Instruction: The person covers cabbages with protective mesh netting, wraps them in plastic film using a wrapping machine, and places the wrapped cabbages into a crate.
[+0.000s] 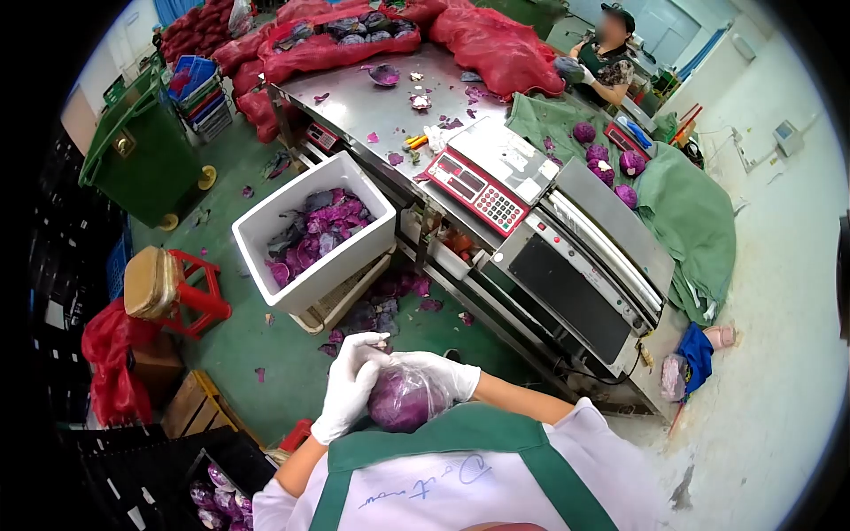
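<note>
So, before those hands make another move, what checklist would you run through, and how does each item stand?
1. Both hands gloved: ok, the left hand and right hand wear white gloves.
2. Purple cabbage supported: ok, it sits between both hands.
3. Clear film all round it: cannot tell; some shows, but the underside is hidden.
4. Floor free of scraps: not ok, purple leaves lie around the white bin.
5. Room in that bin: ok, its leaves lie below the rim.
6. Scale reading: cannot tell, the digits are too small.
</note>
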Available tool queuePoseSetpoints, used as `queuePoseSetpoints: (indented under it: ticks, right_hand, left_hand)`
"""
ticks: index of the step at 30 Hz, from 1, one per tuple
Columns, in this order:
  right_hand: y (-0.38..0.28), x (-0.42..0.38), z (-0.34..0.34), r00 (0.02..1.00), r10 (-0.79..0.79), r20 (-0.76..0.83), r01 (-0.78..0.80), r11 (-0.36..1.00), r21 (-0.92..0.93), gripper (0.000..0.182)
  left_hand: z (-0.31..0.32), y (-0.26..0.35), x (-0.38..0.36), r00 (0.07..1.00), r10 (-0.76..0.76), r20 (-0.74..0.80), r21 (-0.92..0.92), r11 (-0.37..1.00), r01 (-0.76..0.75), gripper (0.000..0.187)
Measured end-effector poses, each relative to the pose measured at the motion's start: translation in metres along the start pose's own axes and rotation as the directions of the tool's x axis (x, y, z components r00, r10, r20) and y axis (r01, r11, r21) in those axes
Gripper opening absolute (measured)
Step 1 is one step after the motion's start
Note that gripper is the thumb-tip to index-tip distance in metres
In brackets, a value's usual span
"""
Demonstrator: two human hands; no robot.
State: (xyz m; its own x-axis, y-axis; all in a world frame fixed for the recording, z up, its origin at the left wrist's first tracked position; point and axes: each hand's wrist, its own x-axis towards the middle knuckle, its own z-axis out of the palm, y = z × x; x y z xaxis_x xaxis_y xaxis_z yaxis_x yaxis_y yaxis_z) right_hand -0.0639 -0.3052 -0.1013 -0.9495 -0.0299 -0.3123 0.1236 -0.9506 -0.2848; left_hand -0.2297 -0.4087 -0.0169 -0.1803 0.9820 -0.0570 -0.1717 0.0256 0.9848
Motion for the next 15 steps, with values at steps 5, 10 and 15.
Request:
queuePoseSetpoints:
  ticks: [5, 10, 15]
  right_hand:
    - [-0.012, 0.006, 0.060, 0.996, -0.012, 0.093, 0.028, 0.983, -0.183, 0.047]
    - [-0.029, 0.010, 0.075, 0.958, 0.276, 0.074, -0.264, 0.954, -0.143, 0.048]
    - [-0.034, 0.016, 0.072, 0.952, 0.005, 0.307, 0.220, 0.687, -0.692, 0.036]
  left_hand:
    - [-0.006, 0.020, -0.030, 0.980, 0.195, -0.023, 0.140, 0.972, -0.190, 0.039]
    - [0.001, 0.025, -0.038, 0.963, 0.262, -0.064, 0.026, 0.965, -0.261, 0.038]
    - [-0.006, 0.004, -0.057, 0.854, 0.489, -0.177, 0.429, 0.820, -0.380, 0.098]
